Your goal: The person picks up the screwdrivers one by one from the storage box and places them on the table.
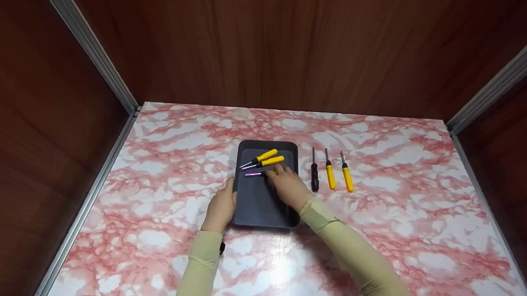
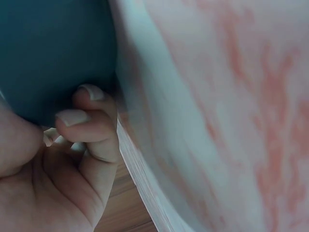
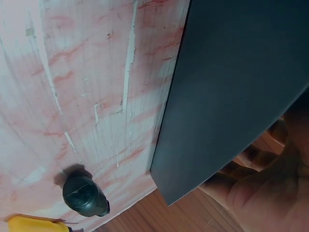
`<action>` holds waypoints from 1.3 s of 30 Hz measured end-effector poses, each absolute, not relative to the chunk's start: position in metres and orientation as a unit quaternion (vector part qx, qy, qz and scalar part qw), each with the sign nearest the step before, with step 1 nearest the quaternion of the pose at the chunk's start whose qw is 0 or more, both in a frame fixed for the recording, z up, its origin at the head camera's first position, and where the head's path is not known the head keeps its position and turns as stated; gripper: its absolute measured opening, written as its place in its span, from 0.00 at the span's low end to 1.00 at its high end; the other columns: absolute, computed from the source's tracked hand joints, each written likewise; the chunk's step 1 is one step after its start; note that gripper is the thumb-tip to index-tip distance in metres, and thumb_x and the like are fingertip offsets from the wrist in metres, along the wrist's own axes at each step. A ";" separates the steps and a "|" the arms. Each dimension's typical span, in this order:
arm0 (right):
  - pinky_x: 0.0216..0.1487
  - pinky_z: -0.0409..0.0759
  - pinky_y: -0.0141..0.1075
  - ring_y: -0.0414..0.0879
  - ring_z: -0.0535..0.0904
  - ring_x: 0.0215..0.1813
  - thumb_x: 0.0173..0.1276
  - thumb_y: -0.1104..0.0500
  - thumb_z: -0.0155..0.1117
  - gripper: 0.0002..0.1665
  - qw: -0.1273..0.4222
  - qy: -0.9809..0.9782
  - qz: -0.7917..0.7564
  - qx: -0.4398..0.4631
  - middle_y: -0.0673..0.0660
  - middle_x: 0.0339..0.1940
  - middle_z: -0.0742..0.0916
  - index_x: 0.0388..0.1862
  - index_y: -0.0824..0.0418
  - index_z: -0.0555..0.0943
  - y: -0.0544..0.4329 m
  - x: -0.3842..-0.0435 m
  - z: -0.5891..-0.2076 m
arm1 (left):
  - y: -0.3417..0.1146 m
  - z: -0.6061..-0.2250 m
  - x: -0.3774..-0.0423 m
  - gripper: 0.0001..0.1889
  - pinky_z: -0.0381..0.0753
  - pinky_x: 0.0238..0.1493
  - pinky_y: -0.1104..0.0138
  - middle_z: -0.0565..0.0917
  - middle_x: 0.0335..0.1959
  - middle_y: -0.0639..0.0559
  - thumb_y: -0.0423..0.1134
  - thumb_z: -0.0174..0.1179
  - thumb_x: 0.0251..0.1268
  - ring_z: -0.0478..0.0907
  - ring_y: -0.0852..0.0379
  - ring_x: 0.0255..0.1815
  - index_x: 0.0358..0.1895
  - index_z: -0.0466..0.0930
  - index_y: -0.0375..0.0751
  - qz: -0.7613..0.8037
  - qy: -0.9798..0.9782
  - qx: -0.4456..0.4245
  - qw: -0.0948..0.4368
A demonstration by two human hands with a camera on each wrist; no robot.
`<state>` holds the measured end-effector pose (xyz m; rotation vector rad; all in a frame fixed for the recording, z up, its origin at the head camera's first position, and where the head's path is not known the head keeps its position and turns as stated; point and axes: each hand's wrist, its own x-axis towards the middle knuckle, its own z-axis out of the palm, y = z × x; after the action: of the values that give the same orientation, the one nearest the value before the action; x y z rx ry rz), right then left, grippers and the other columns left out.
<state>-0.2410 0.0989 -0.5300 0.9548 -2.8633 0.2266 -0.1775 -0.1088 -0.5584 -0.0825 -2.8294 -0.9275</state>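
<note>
The yellow-handled screwdriver [image 1: 254,174] is in the dark tray [image 1: 266,205] near the centre of the frame, below two other screwdrivers, the upper screwdriver [image 1: 266,155] and the middle screwdriver [image 1: 272,160]. The right hand [image 1: 288,186] has its fingers bent around the handle, covering most of it; whether the tool bears on the tray floor cannot be told. The left hand [image 1: 221,205] grips the tray's left side, thumb and curled fingers on its edge.

The step in hand appears to be placing this tool in line below the other two; the next move would call for settling it flat and loosening the right fingers while the left steadies the tray.

Its long axis runs nearly level across the frame, metal tip to the left, handle to the right; the pair above slant more, tips towards the lower left.
</note>
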 end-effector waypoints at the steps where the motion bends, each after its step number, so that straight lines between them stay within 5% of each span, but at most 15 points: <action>1: 0.46 0.78 0.53 0.61 0.76 0.50 0.73 0.61 0.53 0.14 0.057 -0.945 0.073 0.314 0.63 0.48 0.77 0.54 0.59 0.77 0.099 -0.241 -0.530 | -0.109 -0.559 -0.177 0.20 0.74 0.28 0.45 0.82 0.32 0.31 0.32 0.55 0.68 0.80 0.34 0.29 0.61 0.65 0.38 -0.309 -0.947 -0.028 0.083; 39: 0.37 0.78 0.47 0.56 0.78 0.42 0.68 0.65 0.59 0.13 0.104 -0.943 0.023 0.316 0.59 0.44 0.78 0.51 0.57 0.78 0.097 -0.241 -0.542 | -0.109 -0.559 -0.178 0.21 0.75 0.29 0.46 0.82 0.30 0.32 0.32 0.54 0.68 0.80 0.36 0.28 0.62 0.65 0.36 -0.305 -0.948 -0.033 0.084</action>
<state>-0.2411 0.0970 -0.5419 0.9305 -2.7806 0.0686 -0.1775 -0.1093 -0.5586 -0.0977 -2.8295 -0.9112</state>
